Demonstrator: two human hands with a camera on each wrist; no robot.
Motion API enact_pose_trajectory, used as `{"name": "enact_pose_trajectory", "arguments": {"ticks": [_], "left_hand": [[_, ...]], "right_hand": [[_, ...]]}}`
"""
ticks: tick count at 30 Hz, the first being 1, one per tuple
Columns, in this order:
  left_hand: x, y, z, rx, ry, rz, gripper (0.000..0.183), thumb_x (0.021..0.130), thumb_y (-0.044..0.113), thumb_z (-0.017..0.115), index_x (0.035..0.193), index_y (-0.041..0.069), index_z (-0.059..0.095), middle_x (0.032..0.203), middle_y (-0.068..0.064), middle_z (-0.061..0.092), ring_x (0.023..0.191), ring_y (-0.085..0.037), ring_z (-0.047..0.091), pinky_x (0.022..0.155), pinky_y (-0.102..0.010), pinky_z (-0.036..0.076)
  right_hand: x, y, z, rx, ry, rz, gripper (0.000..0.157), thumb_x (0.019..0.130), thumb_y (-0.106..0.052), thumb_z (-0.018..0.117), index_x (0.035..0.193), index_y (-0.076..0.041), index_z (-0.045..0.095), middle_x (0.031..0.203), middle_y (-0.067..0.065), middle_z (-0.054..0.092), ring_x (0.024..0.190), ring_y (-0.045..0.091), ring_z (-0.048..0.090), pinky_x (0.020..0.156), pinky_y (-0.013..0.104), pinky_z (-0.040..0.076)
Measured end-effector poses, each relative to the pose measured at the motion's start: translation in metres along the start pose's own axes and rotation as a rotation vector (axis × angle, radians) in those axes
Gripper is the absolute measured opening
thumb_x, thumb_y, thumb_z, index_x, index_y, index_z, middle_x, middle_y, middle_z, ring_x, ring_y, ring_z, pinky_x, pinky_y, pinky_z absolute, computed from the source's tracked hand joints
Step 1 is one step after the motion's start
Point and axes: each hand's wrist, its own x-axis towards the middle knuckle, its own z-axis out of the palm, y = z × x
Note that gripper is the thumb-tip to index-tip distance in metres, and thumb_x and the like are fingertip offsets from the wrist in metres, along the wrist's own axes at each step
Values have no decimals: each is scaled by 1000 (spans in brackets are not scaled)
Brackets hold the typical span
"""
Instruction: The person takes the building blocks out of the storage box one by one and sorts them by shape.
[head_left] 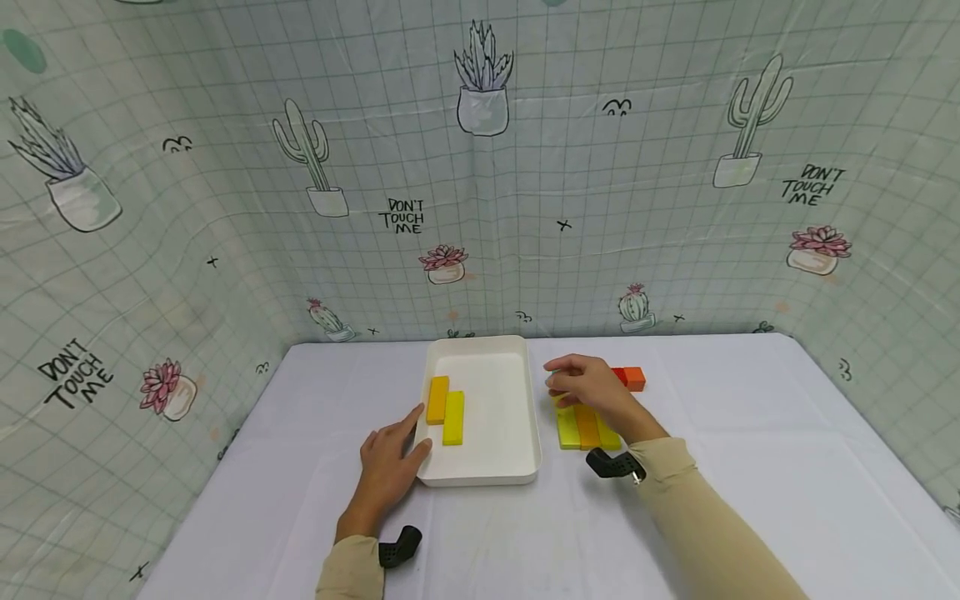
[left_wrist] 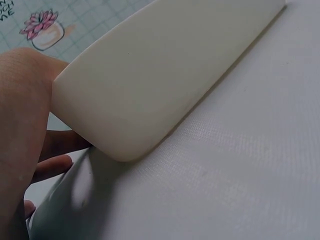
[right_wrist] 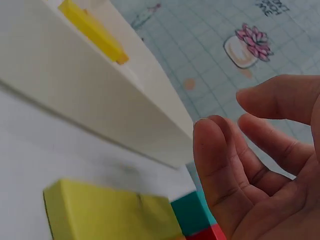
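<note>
A shallow white tray (head_left: 501, 477) lies on the table, with an orange block (head_left: 438, 400) and a yellow block (head_left: 453, 418) inside near its left wall. My left hand (head_left: 387, 467) grips the tray's left edge, thumb over the rim and other fingers along the outer wall. To the right of the tray my right hand (head_left: 592, 385) hovers above a group of blocks, its fingers loosely bent and apart, holding nothing. Below it lie a yellow-green block (right_wrist: 115, 212) and an orange block (head_left: 587, 427). A teal block (right_wrist: 192, 212) is partly hidden behind.
Red (head_left: 619, 375) and orange-red (head_left: 634, 379) blocks lie at the back of the group, just beyond my right hand. A white cloth covers the table (head_left: 720, 417). A fabric backdrop (head_left: 555, 275) printed with cacti rises behind it.
</note>
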Motion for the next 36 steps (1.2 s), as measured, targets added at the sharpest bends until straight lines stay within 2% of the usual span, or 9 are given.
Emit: {"name": "enact_pose_trajectory", "arguments": {"ticks": [9, 18, 24, 28, 33, 36], "left_hand": [[1, -2, 0, 5, -4, 7, 59, 97, 29, 60, 154, 20, 44, 147, -10, 53, 136, -36, 40, 117, -61, 5], [2, -4, -2, 0, -26, -3, 59, 98, 30, 61, 154, 21, 44, 147, -10, 53, 137, -35, 39, 117, -61, 3], [1, -4, -4, -10, -31, 26, 58, 98, 29, 62, 153, 21, 45, 146, -11, 54, 136, -37, 41, 116, -63, 6], [2, -4, -6, -10, -54, 13, 60, 98, 30, 62, 154, 22, 43, 148, -10, 52, 137, -36, 39, 117, -61, 4], [1, -4, -8, -18, -70, 5, 60, 98, 29, 61, 155, 22, 42, 148, -9, 52, 138, -36, 38, 117, -60, 3], [1, -3, -9, -19, -68, 3, 61, 97, 30, 61, 154, 21, 43, 148, -9, 52, 138, -37, 38, 117, -60, 2]], "right_hand": [[22, -16, 32, 35, -85, -9, 43, 95, -17, 67, 133, 1, 59, 120, 16, 64, 107, 35, 65, 83, 37, 59], [39, -27, 60, 51, -138, 22, 43, 94, -13, 67, 133, 2, 59, 117, 14, 66, 107, 36, 66, 82, 38, 59], [49, -26, 79, 2, -182, 15, 40, 91, -9, 70, 129, 3, 61, 110, 15, 69, 101, 34, 66, 79, 37, 60], [51, -25, 89, -49, -199, 11, 38, 89, -10, 71, 125, 2, 63, 106, 13, 68, 96, 31, 66, 78, 37, 60], [56, -20, 99, -119, -179, 21, 35, 89, -11, 72, 122, -1, 65, 104, 10, 69, 89, 23, 66, 75, 34, 60], [58, -20, 103, -129, -162, 37, 34, 88, -10, 71, 121, -2, 66, 104, 10, 69, 88, 23, 66, 73, 33, 59]]}}
